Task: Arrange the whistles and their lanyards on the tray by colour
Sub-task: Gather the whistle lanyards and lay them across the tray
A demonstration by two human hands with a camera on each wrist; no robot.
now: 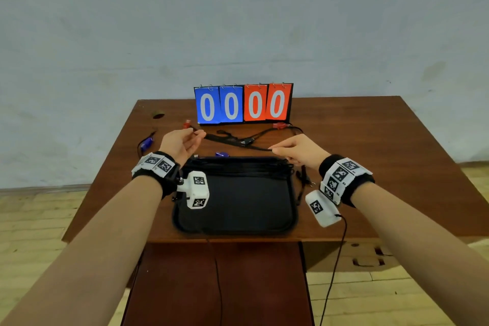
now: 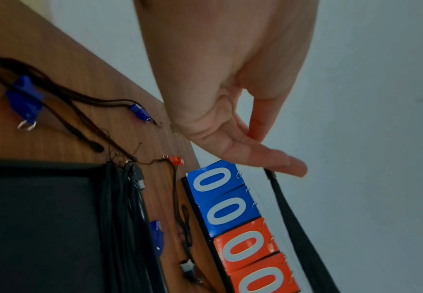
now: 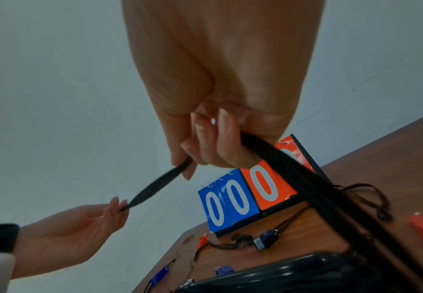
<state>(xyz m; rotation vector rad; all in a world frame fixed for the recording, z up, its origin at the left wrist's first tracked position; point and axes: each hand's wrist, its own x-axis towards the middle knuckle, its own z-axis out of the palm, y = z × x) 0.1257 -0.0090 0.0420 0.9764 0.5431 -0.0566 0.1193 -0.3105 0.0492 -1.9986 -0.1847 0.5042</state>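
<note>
Both hands pinch one black lanyard (image 1: 232,140), the left hand (image 1: 182,141) at its end and the right hand (image 1: 299,151) further along, so the strap runs left to right above the far edge of the black tray (image 1: 238,225), where other lanyards already lie. Red and blue whistles sit on the desk (image 1: 370,153) beyond, toward its far edge; the scoreboard (image 1: 243,104) there reads 0 0 0 0

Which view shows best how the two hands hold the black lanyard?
The right wrist view: the lanyard runs taut from the right hand to the left hand, both pinches visible. The head view shows it thin and distant. The left wrist view hides the left pinch and omits the right hand.
</note>
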